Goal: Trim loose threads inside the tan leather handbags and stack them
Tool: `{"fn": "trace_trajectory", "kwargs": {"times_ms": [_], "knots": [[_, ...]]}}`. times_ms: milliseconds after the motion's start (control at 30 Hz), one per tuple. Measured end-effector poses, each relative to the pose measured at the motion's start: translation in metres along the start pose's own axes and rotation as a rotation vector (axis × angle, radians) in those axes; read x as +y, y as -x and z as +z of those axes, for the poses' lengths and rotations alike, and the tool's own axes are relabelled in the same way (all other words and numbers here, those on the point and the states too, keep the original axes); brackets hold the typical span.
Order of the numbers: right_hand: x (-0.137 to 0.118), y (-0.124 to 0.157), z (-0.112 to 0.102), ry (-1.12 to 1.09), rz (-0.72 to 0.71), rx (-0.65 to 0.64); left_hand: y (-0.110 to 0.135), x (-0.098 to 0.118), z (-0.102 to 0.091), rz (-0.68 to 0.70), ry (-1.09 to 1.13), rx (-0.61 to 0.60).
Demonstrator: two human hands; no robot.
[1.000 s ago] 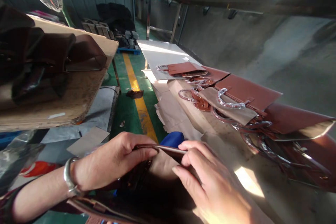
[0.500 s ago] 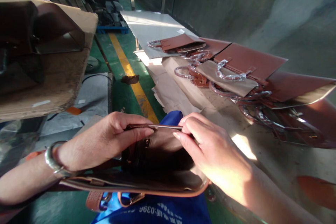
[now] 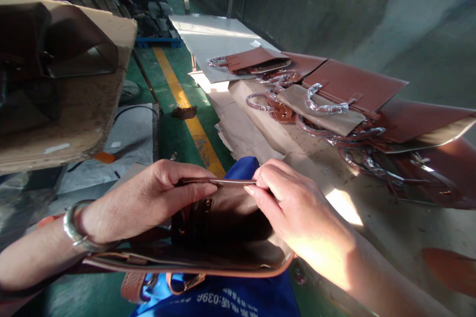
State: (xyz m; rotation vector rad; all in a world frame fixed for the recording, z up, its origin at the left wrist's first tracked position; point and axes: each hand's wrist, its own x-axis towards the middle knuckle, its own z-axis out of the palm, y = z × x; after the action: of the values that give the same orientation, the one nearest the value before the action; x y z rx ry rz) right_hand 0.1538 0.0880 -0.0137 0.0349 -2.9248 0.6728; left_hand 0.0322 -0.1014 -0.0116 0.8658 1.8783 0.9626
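Note:
A brown handbag (image 3: 238, 273) with a beige lining is held before me, its mouth facing up. My left hand (image 3: 178, 190) pinches the bag's far rim, thumb on the inside and fingers over the outer side. On the same rim, to the right, my right hand (image 3: 293, 203) is closed with thumb and bent fingers. The rim's edge runs straight between the two hands. Dark straps with small metal fittings show inside the bag at its left. A brown strap with a buckle (image 3: 189, 283) hangs at the near side, over a blue apron (image 3: 230, 299) with white print.
Several brown handbags (image 3: 357, 84) with plastic-wrapped handles lie on a paper-covered table (image 3: 256, 133) at the right. Dark brown bags (image 3: 82, 42) rest on a cardboard-topped table (image 3: 92, 109) at the left. Between them runs a green floor with a yellow line (image 3: 201, 141).
Almost nothing differs. Both hands keep their grip on the bag's rim, and the bag has shifted only very slightly.

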Motion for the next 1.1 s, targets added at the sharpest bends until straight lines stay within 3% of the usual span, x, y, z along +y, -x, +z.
{"fn": "trace_trajectory", "kwargs": {"times_ms": [500,767,967,1100], "knots": [[0.005,-0.009,0.005,-0.071,0.089,-0.003,-0.004,0.0,-0.002,-0.055,0.11,-0.068],[0.002,-0.014,0.006,-0.114,0.077,-0.022,-0.011,0.012,-0.01,-0.114,0.118,-0.214],[0.004,-0.014,0.008,-0.134,0.093,-0.02,-0.018,0.009,-0.002,-0.056,-0.174,-0.034],[0.004,-0.014,0.006,-0.155,0.131,-0.043,-0.019,0.009,-0.003,-0.043,-0.24,-0.053]]}}
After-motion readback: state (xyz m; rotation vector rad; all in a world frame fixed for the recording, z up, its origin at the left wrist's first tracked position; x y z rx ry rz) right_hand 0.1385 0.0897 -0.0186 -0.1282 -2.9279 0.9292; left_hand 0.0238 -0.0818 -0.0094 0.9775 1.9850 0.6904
